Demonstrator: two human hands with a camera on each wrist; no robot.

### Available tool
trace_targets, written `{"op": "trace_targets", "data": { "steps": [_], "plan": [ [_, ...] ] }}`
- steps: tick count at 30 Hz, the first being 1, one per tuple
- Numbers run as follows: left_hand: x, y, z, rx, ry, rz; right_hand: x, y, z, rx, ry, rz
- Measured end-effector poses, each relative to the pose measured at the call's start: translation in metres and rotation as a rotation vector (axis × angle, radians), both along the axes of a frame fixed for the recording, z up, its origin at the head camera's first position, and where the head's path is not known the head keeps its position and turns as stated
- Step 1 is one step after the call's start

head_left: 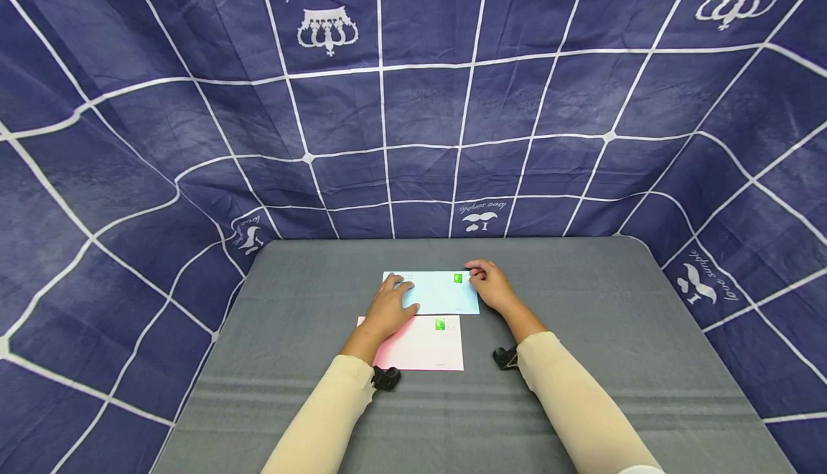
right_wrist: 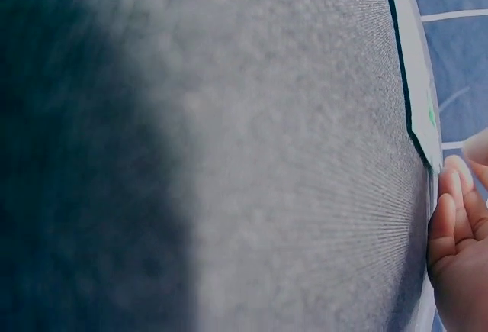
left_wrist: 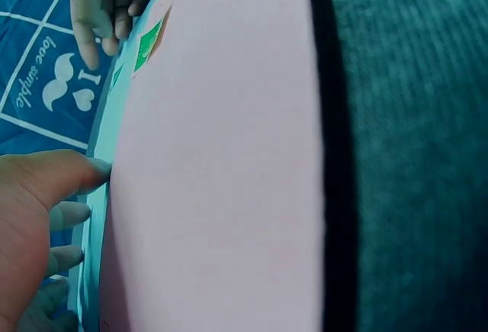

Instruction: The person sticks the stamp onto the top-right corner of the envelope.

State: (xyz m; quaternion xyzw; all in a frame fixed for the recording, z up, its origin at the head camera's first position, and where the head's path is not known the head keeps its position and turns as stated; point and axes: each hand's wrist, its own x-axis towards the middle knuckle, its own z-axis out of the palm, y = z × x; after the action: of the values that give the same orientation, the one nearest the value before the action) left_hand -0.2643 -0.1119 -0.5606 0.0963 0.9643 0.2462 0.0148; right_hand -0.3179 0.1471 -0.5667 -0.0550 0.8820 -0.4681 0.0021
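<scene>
A light blue envelope [head_left: 446,294] with a green stamp at its upper right lies flat on the grey table. Just below it lies a pink envelope [head_left: 423,345], also bearing a green stamp. My left hand [head_left: 388,307] rests over the blue envelope's left part, fingers spread, with the wrist above the pink envelope's left corner. At the blue envelope's upper right corner is my right hand [head_left: 492,286], its fingers loosely bent; whether they touch the paper is hard to tell. In the right wrist view the right hand [right_wrist: 461,248] appears beside that corner.
Grey cloth covers the table [head_left: 581,359]. A blue curtain [head_left: 420,108] with white grid lines hangs behind and on both sides. Black wrist cameras sit on both sleeves, one near the pink envelope's lower left edge.
</scene>
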Motion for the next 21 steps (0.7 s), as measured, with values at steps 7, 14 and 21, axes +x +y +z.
{"op": "trace_targets", "data": {
  "steps": [7, 14, 21],
  "plan": [
    [0.001, -0.002, -0.001, 0.037, 0.002, 0.028, 0.004, 0.003, 0.005, -0.085, 0.049, -0.009],
    [0.005, -0.008, 0.002, 0.160, 0.115, 0.077, 0.010, 0.009, 0.012, -0.172, 0.075, -0.035],
    [0.012, -0.015, 0.013, 0.254, 0.258, 0.107, 0.019, 0.016, 0.022, -0.184, 0.108, -0.024]
  ]
}}
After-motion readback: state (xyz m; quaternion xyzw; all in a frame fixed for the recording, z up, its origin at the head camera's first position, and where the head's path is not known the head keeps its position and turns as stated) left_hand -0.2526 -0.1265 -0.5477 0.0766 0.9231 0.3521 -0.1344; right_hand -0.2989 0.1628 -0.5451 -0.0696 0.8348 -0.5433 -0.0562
